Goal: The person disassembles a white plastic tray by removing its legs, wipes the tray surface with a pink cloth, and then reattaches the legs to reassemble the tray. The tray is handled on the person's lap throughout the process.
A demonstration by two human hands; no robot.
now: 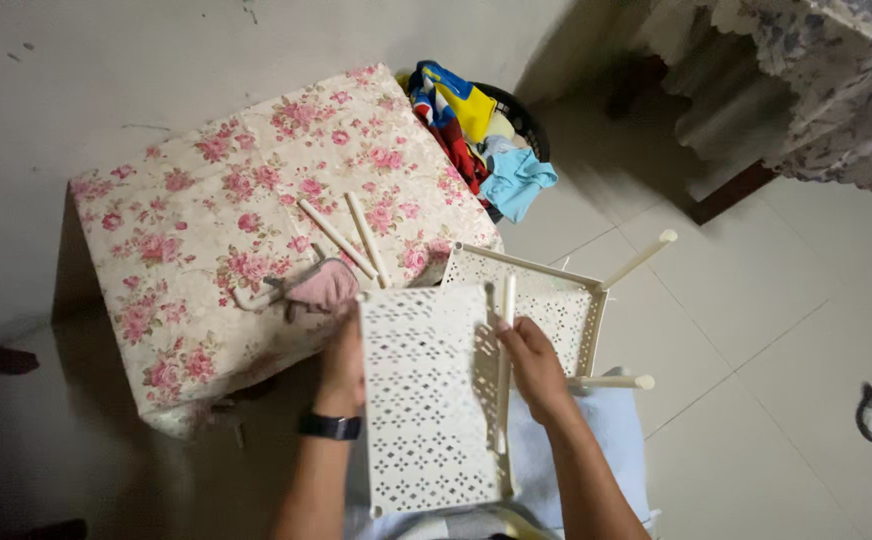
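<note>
Two white perforated shelf panels (434,400) are in view, along with two loose white rods (354,238) on the floral cloth, three rods (637,260) fitted to the panels, one laundry basket (516,115), and one wristwatch (330,427).

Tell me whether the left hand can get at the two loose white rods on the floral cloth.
Probably yes: left hand holds white perforated panel, rods lie uncovered just beyond it.

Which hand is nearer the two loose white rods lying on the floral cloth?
Left. The left hand grips the perforated white panel just below the rods; the right hand holds the panel's far edge.
</note>
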